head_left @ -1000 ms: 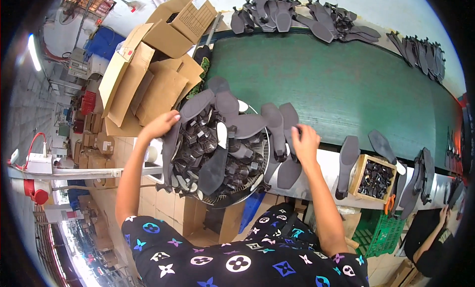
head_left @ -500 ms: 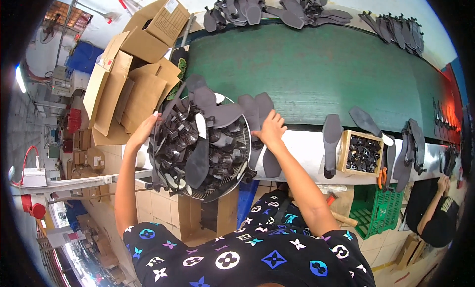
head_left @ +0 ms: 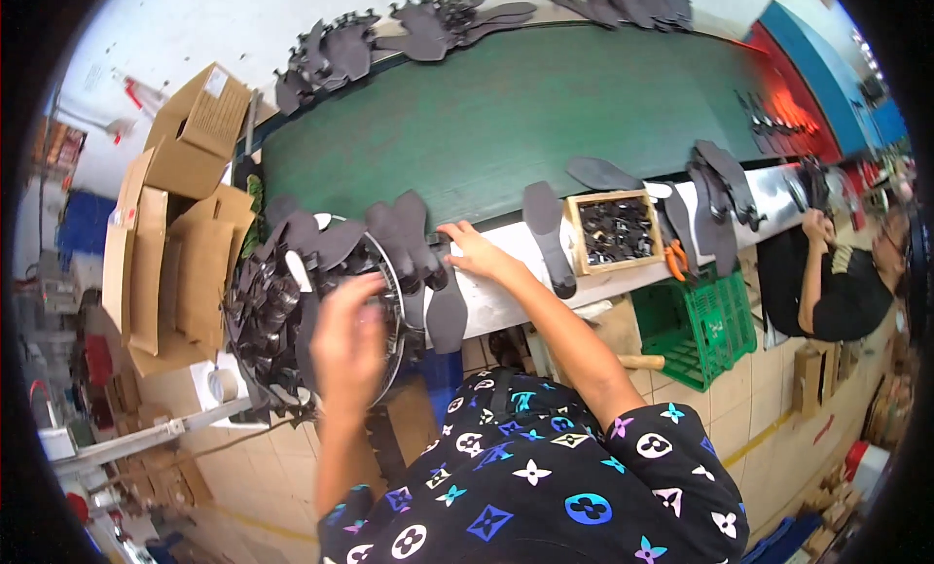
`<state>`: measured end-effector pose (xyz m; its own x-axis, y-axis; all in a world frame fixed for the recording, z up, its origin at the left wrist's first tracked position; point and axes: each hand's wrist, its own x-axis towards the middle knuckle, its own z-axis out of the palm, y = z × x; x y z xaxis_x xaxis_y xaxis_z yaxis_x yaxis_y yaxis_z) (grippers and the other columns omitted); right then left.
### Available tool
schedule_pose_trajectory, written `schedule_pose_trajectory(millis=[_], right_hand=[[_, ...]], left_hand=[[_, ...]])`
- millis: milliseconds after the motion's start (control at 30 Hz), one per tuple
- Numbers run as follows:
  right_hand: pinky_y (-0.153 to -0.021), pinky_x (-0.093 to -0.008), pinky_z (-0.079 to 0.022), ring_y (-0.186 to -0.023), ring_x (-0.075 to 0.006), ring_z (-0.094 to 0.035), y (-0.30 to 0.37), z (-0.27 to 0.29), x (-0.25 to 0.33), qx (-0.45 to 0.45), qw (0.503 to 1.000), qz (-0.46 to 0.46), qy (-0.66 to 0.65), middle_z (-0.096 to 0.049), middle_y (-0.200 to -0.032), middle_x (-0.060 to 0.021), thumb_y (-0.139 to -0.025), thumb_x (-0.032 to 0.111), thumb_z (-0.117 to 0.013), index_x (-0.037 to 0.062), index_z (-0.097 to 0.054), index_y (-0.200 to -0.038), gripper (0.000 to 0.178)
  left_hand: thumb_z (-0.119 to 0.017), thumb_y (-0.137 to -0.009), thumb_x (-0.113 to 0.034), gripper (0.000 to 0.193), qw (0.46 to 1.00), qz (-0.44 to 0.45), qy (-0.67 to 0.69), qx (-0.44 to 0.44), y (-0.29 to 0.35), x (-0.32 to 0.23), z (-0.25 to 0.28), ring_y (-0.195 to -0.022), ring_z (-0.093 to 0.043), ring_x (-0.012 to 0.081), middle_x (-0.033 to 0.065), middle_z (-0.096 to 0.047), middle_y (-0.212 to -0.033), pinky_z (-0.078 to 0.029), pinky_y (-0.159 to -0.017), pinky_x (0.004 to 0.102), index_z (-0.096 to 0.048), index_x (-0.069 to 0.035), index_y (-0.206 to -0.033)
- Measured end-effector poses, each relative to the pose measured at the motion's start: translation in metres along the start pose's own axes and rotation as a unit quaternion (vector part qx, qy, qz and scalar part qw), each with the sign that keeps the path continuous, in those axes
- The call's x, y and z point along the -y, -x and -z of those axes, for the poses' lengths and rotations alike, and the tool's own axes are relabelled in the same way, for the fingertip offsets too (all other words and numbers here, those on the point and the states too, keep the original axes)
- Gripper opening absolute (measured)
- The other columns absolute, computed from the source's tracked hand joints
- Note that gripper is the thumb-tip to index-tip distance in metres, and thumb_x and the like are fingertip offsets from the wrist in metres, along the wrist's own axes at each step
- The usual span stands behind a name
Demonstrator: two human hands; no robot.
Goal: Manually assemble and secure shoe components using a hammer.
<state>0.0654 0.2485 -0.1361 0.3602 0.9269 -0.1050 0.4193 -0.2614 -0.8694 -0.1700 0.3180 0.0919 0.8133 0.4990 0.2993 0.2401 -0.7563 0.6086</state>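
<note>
My left hand (head_left: 348,345), smeared by motion, is over the right part of a round wire basket (head_left: 397,311). The basket is heaped with dark shoe soles (head_left: 331,241) and shiny black pieces (head_left: 261,297). On the metal ledge beside it lie several grey soles (head_left: 448,316) with dark fittings at their ends. My right hand (head_left: 477,253) rests by these soles, fingers stretched out and their tips touching or close to a dark fitting. Farther right on the ledge, a single grey sole (head_left: 543,219) lies beside a wooden box (head_left: 574,235) of small black parts.
A green conveyor belt (head_left: 506,107) runs behind the ledge, with soles (head_left: 418,29) along its far edge. Cardboard boxes (head_left: 146,263) stand at left. Orange-handled pliers (head_left: 675,260) lie by the wooden box, above a green crate (head_left: 718,326). Another person (head_left: 827,282) sits at right.
My view has swung to the right. My left hand has left the basket's left rim and moved across over it. My right hand has moved from the basket's right side to the soles on the ledge.
</note>
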Motion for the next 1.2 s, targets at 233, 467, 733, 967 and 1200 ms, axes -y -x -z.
schedule_pose_trajectory(millis=[233,467,733,967,1200], right_hand=[[-0.086,-0.0505,-0.053,-0.102,-0.0407,-0.065,0.106,0.038,-0.046,-0.133,0.912,-0.264,0.286,-0.064,-0.112,-0.022,-0.081,0.01,-0.066,0.0014,-0.063,-0.114,0.034],[-0.081,-0.0495,-0.047,-0.087,-0.0439,-0.057,0.159,0.048,-0.112,-0.118,0.97,0.016,0.213,-0.06,-0.088,-0.0243,-0.073,-0.008,-0.056,-0.004,-0.06,-0.092,0.02],[-0.076,-0.0462,-0.049,-0.078,-0.0358,-0.06,0.145,0.022,-0.11,-0.147,0.96,0.141,0.19,-0.063,-0.082,-0.02,-0.074,-0.007,-0.059,-0.0018,-0.063,-0.083,0.012],[-0.084,-0.0522,-0.047,-0.094,-0.0457,-0.058,0.148,-0.051,-0.044,-0.102,0.985,0.076,0.12,-0.06,-0.098,-0.0266,-0.091,0.002,-0.049,-0.0052,-0.055,-0.103,0.015],[-0.101,-0.0424,-0.048,-0.118,-0.0359,-0.061,0.231,0.041,0.007,-0.07,0.997,0.021,0.025,-0.061,-0.129,-0.0213,-0.095,0.017,-0.06,-0.0006,-0.06,-0.12,0.031]], left_hand=[[-0.052,-0.096,-0.016,0.059,0.879,0.087,-0.419,0.212,-0.019,0.083,-0.204,-0.142,-0.042,0.0429,0.0265,-0.039,-0.155,-0.037,-0.113,0.0526,-0.037,-0.001,-0.151],[-0.059,-0.089,-0.018,0.027,0.866,0.148,-0.451,0.158,-0.021,0.13,-0.259,-0.109,-0.064,0.0301,0.0142,-0.069,-0.116,-0.048,-0.086,0.0485,-0.073,-0.009,-0.111],[-0.053,-0.095,-0.022,0.04,0.827,0.137,-0.462,0.289,-0.041,0.114,-0.223,-0.118,-0.054,0.0441,0.0195,-0.057,-0.134,-0.038,-0.097,0.0621,-0.061,-0.003,-0.129],[-0.066,-0.084,-0.014,0.012,0.922,-0.035,-0.354,0.153,0.003,0.138,-0.149,-0.091,-0.067,0.0327,0.0182,-0.069,-0.095,-0.052,-0.076,0.0489,-0.073,-0.005,-0.083],[-0.077,-0.083,-0.025,0.028,0.9,-0.119,-0.338,0.248,-0.025,0.154,-0.152,-0.109,-0.056,0.0356,0.0151,-0.061,-0.108,-0.039,-0.093,0.0549,-0.068,-0.013,-0.107]])
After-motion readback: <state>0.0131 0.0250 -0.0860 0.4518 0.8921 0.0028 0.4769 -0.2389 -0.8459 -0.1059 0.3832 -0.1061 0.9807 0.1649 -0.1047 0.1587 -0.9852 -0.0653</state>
